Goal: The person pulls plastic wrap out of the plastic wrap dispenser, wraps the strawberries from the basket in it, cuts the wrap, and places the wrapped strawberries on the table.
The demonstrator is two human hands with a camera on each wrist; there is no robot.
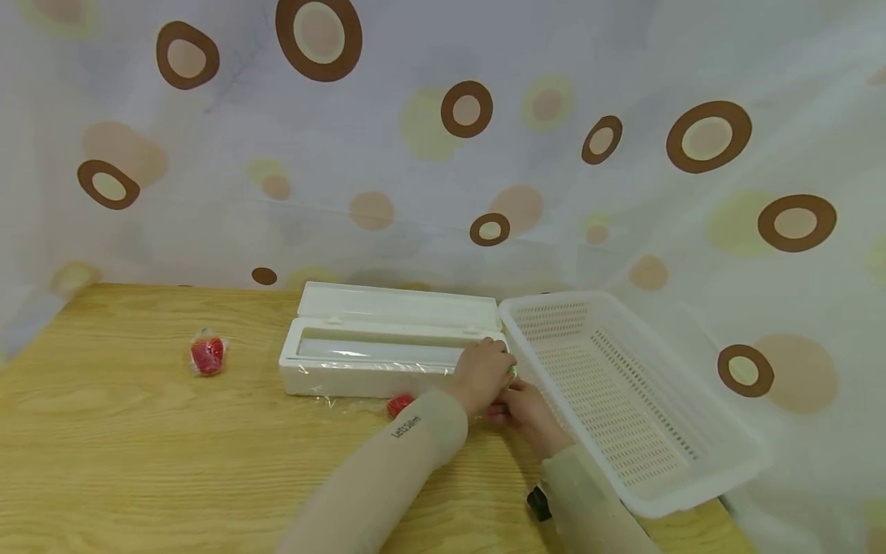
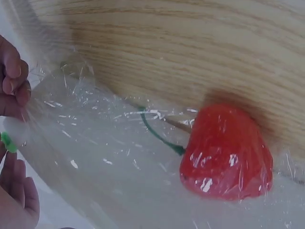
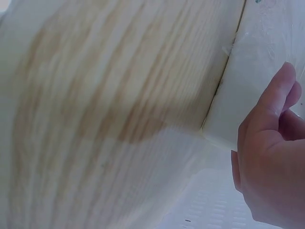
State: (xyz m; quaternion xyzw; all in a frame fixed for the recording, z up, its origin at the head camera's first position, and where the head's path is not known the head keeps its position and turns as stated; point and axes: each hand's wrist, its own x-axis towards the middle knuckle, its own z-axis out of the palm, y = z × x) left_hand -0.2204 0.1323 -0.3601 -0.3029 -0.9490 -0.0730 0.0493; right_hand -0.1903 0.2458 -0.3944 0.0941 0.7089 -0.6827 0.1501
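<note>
A long white cling film dispenser box (image 1: 367, 378) stands with its lid raised and a roll of film (image 1: 381, 351) inside. At its right end my left hand (image 1: 482, 373) has its fingers curled at a small green slider (image 2: 7, 142). Just below, my right hand (image 1: 526, 412) pinches the edge of the clear cling film (image 2: 95, 157), thumb against fingers in the right wrist view. Film stretches down from the box front over a red fruit (image 2: 226, 155) with a thin green stem. My left forearm partly hides this fruit in the head view.
A second red fruit (image 1: 208, 355), wrapped in film, lies at the left of the wooden table (image 1: 138, 454). Close on the right, a white perforated basket (image 1: 609, 400) stands at a slant beside the box. A patterned curtain (image 1: 388, 154) hangs behind.
</note>
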